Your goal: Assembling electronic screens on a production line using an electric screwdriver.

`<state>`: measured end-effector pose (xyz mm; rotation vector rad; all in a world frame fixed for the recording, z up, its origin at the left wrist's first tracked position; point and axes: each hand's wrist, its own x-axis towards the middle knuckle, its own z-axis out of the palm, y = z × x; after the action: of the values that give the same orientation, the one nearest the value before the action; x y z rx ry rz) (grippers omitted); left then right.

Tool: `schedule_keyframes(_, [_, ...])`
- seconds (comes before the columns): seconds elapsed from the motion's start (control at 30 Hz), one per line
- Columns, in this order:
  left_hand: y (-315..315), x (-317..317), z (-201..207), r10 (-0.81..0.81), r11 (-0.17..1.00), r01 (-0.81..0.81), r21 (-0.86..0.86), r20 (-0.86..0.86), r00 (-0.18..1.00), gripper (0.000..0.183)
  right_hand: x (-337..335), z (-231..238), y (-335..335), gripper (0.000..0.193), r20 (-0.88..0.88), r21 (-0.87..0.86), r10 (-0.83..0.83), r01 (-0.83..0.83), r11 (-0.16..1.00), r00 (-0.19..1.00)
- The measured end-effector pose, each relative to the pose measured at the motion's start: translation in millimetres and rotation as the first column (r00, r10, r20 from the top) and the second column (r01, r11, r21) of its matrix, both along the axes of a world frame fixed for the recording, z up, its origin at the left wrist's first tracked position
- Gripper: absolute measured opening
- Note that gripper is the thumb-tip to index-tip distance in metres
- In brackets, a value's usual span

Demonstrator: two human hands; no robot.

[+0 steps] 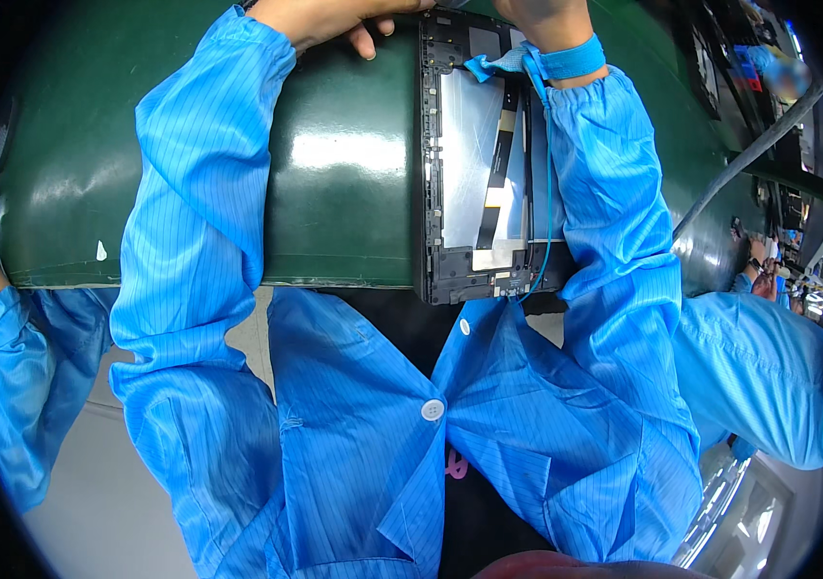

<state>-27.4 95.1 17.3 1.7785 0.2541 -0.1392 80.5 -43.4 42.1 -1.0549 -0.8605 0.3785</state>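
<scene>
Held left hand (pixel 365 12) and right hand (pixel 541 19) at the far end of an opened tablet-like device (pixel 464 154). Could not tell, with both grips cut off by the view's upper edge, whether pinching or spread. Had the device flat on the green tabletop (pixel 339 227), at its front edge, probably for easy reach. Wore a blue wrist strap (pixel 573 61), with cord (pixel 548 183) across the device, likely against static.

The device chassis (pixel 469 145) lies on the bench (pixel 339 232), reaching its near edge. The left hand (pixel 346 13) is by the chassis's far left corner, the right hand (pixel 539 13) above its far right; a cord (pixel 548 183) runs over its right side.
</scene>
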Motion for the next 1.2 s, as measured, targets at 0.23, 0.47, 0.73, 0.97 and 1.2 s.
schedule_keyframes(0.23, [0.2,2.9,0.6,-0.002,1.000,0.002,0.002,0.014,1.000,0.024,0.5,1.1,4.1,0.029,0.047,-0.021,-0.020,0.021,1.000,0.999])
schedule_keyframes(0.47, [-2.0,-5.8,-0.6,0.036,0.998,-0.036,0.044,-0.005,0.999,0.023,-4.9,-7.4,9.1,0.029,0.082,-0.049,-0.041,0.045,0.998,0.996])
schedule_keyframes(0.73, [-1.7,0.0,-3.8,0.041,0.997,-0.042,0.070,0.021,0.999,0.021,-8.9,0.1,6.4,0.025,0.101,-0.092,-0.149,0.158,0.983,0.984])
schedule_keyframes(0.97, [-47.3,-78.8,36.8,0.214,0.774,-0.469,0.426,0.521,0.826,0.024,2.3,1.5,6.2,0.025,0.108,-0.150,-0.162,0.177,0.973,0.981])
schedule_keyframes(1.2, [-158.0,-171.7,-28.1,-0.173,0.624,-0.163,0.765,0.338,0.925,0.086,8.9,34.1,-25.0,0.021,0.006,-0.033,-0.188,0.188,0.982,0.982])
